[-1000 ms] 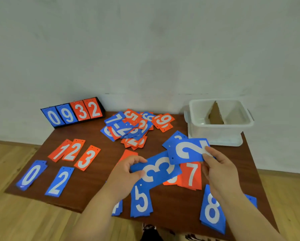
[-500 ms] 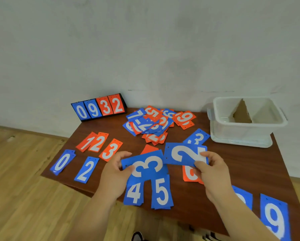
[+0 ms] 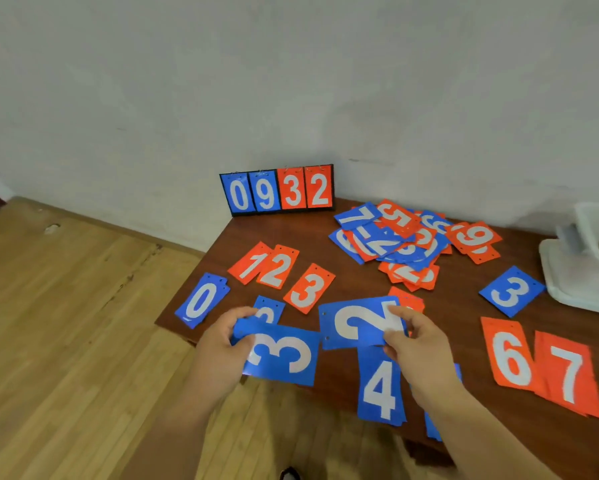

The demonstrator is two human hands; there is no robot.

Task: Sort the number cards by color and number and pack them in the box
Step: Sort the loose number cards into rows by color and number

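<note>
Left hand [image 3: 222, 344] pinches a blue 3 card [image 3: 284, 356], right hand [image 3: 421, 355] pinches a blue 2 card [image 3: 355, 325]; I'd square that 2 onto the blue card [image 3: 269, 310] beyond the left fingers [image 3: 237, 315].

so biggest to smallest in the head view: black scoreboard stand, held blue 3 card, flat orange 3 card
1. black scoreboard stand
2. blue 3 card, close second, enlarged by nearness
3. orange 3 card

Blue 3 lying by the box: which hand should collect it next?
Right, probably. The loose 3 lies on the table's right side, nearer the right hand than the left hand. Both are full, though: right pinches a blue 2, left holds a second 3, so one card goes down first.
</note>
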